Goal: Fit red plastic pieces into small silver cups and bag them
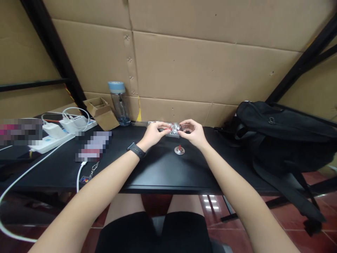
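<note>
My left hand (pixel 156 135), wearing a black wristband (pixel 136 150), is closed in a pinch near the back of the table. A small red bit, perhaps cord, shows at its fingertips. Facing it, my right hand (pixel 194 134) curls its thumb and fingers around the edge of a shiny round metal disc (pixel 179 127). Crinkled clear plastic packaging (pixel 173 133) lies under and between the hands, partly hidden by them. Closer to me, a cymbal-like silver disc (pixel 179 151) with a red loop at its centre rests on the black table (pixel 168 172).
At left are a white power strip (pixel 52 140) with chargers, a blurred phone-like object (pixel 94 146) on a white cable, and a keychain (pixel 89 175). An opened cardboard box (pixel 102 114) and a blue-lidded bottle (pixel 120 105) stand behind. A black backpack (pixel 286 137) occupies the right.
</note>
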A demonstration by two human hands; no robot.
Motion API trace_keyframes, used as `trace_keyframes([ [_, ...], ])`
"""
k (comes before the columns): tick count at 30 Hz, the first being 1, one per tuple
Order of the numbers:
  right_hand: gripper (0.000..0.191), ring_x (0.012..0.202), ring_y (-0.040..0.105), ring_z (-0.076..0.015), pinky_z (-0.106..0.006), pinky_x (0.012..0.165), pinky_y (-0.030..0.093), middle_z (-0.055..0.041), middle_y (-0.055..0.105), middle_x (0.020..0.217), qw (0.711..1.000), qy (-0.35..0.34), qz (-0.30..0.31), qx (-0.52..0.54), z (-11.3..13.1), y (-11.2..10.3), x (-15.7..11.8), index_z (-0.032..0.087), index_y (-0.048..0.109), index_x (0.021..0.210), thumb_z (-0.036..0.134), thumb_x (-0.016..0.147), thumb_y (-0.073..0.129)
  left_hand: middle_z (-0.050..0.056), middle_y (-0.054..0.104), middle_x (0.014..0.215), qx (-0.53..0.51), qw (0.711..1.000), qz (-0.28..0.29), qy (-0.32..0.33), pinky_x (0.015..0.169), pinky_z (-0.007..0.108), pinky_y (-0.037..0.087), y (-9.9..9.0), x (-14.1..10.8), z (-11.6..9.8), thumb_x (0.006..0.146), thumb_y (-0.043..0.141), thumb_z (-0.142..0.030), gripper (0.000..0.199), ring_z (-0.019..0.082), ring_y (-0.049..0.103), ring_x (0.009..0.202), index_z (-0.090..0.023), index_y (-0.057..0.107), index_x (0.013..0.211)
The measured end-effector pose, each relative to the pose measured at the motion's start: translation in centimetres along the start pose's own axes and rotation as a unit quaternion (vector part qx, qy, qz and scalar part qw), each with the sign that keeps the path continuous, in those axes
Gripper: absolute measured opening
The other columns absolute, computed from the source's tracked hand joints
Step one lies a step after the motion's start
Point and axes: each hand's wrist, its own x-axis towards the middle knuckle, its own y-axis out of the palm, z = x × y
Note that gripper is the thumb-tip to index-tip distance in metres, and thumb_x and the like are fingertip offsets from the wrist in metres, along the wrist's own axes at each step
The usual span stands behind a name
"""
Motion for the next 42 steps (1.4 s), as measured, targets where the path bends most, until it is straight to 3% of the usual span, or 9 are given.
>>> trace_keyframes([
  [5,0.04,0.098,0.071,-0.0231,-0.035,0.081,0.06,-0.0071,0.073,0.106,0.998,-0.017,0.018,0.051,1.1,2.4,-0.9,0.022,0.067,0.098,0.042,0.07,0.086,0.008,0.079,0.098,-0.024,1.0,0.003,0.011,0.098,0.041,0.052,1.1,-0.3,-0.5,0.084,0.074,-0.036,0.02,0.025,0.071,0.097,-0.017,0.077,0.089],
  [16,0.042,0.094,0.073,-0.0208,-0.032,0.08,0.062,-0.0078,0.07,0.113,0.993,0.001,0.034,0.114,1.2,2.7,-1.1,0.021,0.064,0.094,0.041,0.068,0.089,0.008,0.068,0.106,0.031,0.998,-0.045,0.04,0.103,0.039,0.046,1.5,-0.5,0.0,0.086,0.072,-0.03,0.012,0.024,0.063,0.108,-0.018,0.076,0.089],
  [23,0.044,0.099,0.074,-0.0244,-0.042,0.094,0.062,-0.0074,0.073,0.111,0.993,0.057,0.053,0.092,1.0,2.6,-1.1,0.021,0.069,0.097,0.056,0.073,0.082,0.006,0.064,0.107,0.226,0.968,-0.084,0.074,0.102,0.044,0.043,0.9,-1.1,-1.9,0.088,0.071,-0.028,0.008,0.025,0.058,0.108,-0.023,0.077,0.09],
  [29,0.034,0.091,0.071,-0.0228,-0.038,0.087,0.06,-0.0073,0.073,0.095,0.998,0.027,0.053,0.003,1.0,1.9,-0.8,0.02,0.07,0.086,0.055,0.085,0.072,0.007,0.064,0.111,0.282,0.953,-0.063,0.093,0.102,0.045,0.038,1.3,-1.5,-2.3,0.09,0.069,-0.029,0.009,0.026,0.056,0.111,-0.023,0.077,0.09],
  [35,0.027,0.112,0.063,-0.0236,-0.034,0.086,0.057,-0.0105,0.064,0.115,0.993,-0.019,0.081,-0.084,0.4,1.2,-0.6,0.02,0.066,0.086,0.045,0.093,0.063,0.007,0.066,0.111,0.293,0.95,-0.056,0.095,0.101,0.044,0.038,1.8,-1.7,-2.4,0.09,0.069,-0.026,0.008,0.026,0.057,0.112,-0.023,0.075,0.088],
  [42,0.019,0.112,0.059,-0.0228,-0.034,0.084,0.055,-0.0123,0.056,0.121,0.971,-0.057,0.134,-0.191,1.0,-0.7,-0.2,0.02,0.062,0.092,0.036,0.098,0.054,0.007,0.066,0.115,0.278,0.955,-0.043,0.094,0.104,0.044,0.038,2.3,-1.8,-2.2,0.094,0.062,-0.028,0.014,0.026,0.058,0.116,-0.024,0.072,0.103],
])
